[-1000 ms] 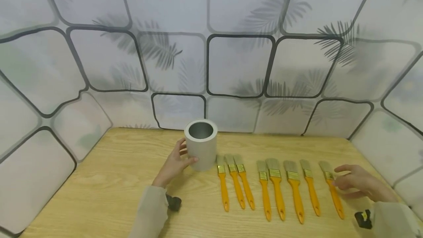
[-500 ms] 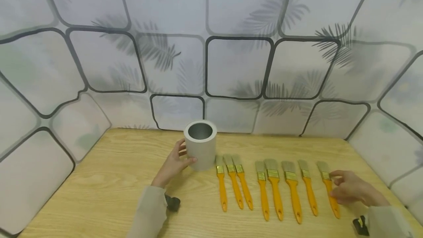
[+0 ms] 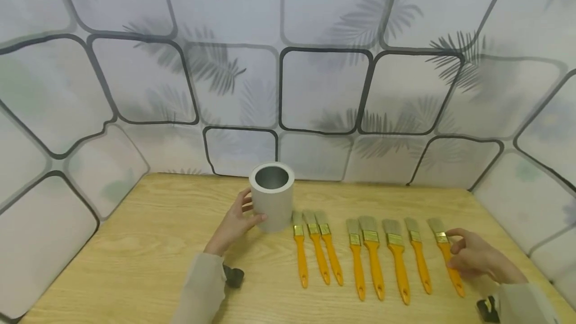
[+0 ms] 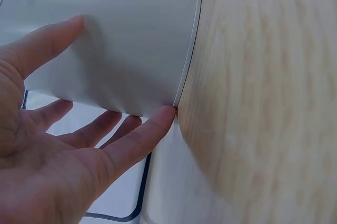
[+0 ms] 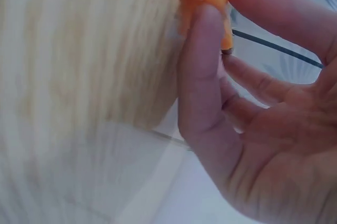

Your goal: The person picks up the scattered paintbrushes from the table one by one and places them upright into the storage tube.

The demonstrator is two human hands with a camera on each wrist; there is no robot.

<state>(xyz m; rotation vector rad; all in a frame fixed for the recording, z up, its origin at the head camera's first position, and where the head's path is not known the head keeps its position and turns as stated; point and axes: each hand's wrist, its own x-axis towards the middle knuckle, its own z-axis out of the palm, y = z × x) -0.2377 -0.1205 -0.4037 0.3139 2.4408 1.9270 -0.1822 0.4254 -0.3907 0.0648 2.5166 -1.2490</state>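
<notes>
Head view: the right hand [image 3: 480,258] has closed in on the rightmost brush [image 3: 444,249] — pinching it now, though I can't tell if it's off the table [image 3: 148,244]. The left hand [image 3: 234,224] holds the pot [image 3: 273,209], left of the brushes.

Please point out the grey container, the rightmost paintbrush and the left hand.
Grey container [image 3: 274,209], head view: front of its outer wall.
Rightmost paintbrush [image 3: 444,250], head view: upper orange handle.
Left hand [image 4: 60,158], left wrist view: palm.

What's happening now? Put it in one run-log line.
left hand: holds grey container, upright on table | right hand: pinches rightmost brush | seven other brushes: lying on table
</notes>
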